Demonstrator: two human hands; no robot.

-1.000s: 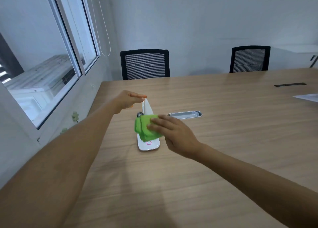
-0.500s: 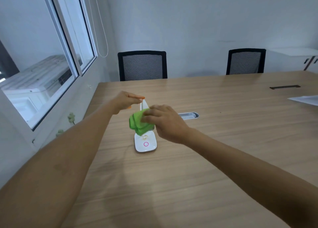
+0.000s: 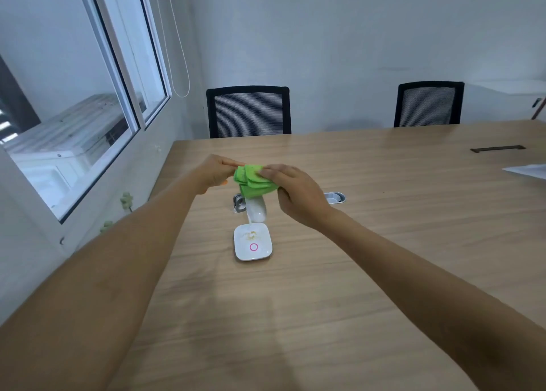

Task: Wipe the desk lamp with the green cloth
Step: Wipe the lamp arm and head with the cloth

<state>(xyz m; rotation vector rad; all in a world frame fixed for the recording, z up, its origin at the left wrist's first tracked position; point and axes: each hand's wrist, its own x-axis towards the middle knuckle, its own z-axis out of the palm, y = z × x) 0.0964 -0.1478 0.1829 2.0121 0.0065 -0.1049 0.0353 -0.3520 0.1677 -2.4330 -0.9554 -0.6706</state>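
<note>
A small white desk lamp point(image 3: 253, 244) stands on the wooden table, its square base bearing a pink ring. Its white arm point(image 3: 256, 209) rises from the base toward me. The bunched green cloth point(image 3: 252, 182) is wrapped over the upper end of the arm, hiding the tip. My right hand point(image 3: 295, 194) grips the cloth around the arm. My left hand point(image 3: 214, 173) pinches the top of the lamp at the cloth's left edge; the exact contact is hidden by the cloth.
The wooden table point(image 3: 384, 243) has an oval cable grommet point(image 3: 335, 197) right of the lamp and a dark slot point(image 3: 497, 148) farther right. A white sheet point(image 3: 529, 170) lies at the right edge. Two black mesh chairs point(image 3: 248, 111) stand behind. A window is at left.
My right hand has slid the green cloth up the lamp arm from near the base to its top. The base with its pink ring is now fully uncovered. My left hand stayed at the tip.
</note>
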